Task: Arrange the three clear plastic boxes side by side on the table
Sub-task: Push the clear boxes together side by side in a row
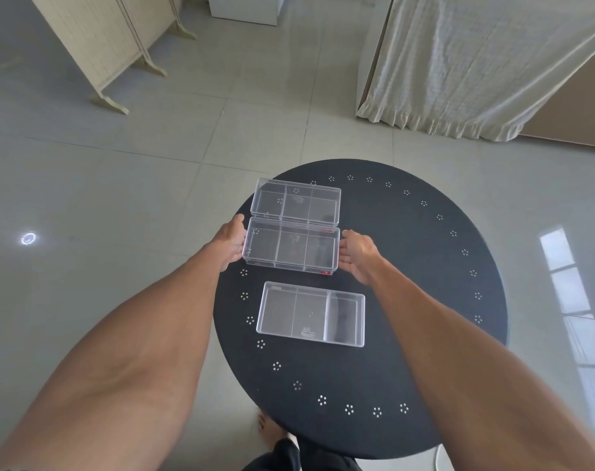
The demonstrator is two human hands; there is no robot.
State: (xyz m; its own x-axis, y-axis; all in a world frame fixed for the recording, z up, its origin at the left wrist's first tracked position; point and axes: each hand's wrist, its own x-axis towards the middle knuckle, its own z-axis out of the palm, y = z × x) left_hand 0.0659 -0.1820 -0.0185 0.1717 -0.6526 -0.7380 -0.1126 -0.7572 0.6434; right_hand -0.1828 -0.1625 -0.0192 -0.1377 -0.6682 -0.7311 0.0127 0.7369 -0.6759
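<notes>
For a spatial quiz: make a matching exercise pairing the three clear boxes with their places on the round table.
Things:
1. far box
2. middle box
3. near box

Places:
A. alone, closest to the person, untouched
B. gripped at both short ends by the left hand and right hand
C. by the far edge of the black table, its long side against another box

Pairs: 1-C, 2-B, 3-A

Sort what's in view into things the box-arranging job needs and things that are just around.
Job:
far box
middle box, held by left hand and right hand
near box
black round table

Just around:
folding screen
curtain
white cabinet
</notes>
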